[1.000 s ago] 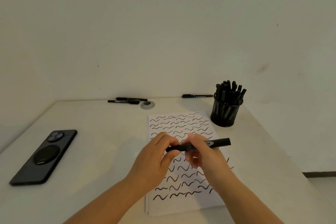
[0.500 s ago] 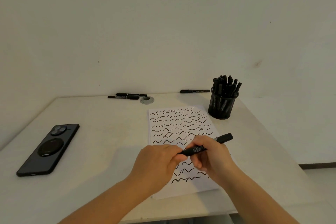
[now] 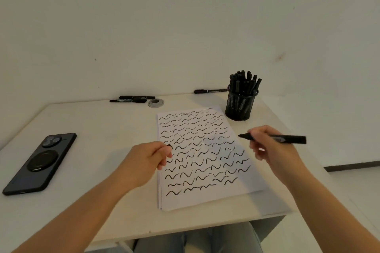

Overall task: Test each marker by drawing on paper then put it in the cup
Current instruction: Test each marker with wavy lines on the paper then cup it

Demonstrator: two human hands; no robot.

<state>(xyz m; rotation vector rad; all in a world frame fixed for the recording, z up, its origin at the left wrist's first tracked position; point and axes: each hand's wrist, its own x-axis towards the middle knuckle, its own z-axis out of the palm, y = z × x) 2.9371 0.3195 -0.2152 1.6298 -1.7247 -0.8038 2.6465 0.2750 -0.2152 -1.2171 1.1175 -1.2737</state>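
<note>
My right hand [image 3: 269,148] grips an uncapped black marker [image 3: 287,139], its tip pointing left above the right edge of the paper [image 3: 236,189]. My left hand [image 3: 148,160] pinches the marker's black cap [image 3: 169,146] over the paper's left edge. The white paper is covered with black wavy strokes. A black mesh cup [image 3: 239,107] full of black markers stands beyond the paper's top right corner. Two more markers [image 3: 131,99] lie at the table's far edge, and another marker [image 3: 209,91] lies just left of the cup.
A black phone [image 3: 40,162] lies face down at the table's left. A grey round cable grommet [image 3: 155,102] sits near the far edge. The white table [image 3: 98,129] stands against a plain wall. My legs show below the front edge.
My hands have pulled apart: the cap came off in the left hand, and the right hand carried the marker to the right. The view has tilted down.
</note>
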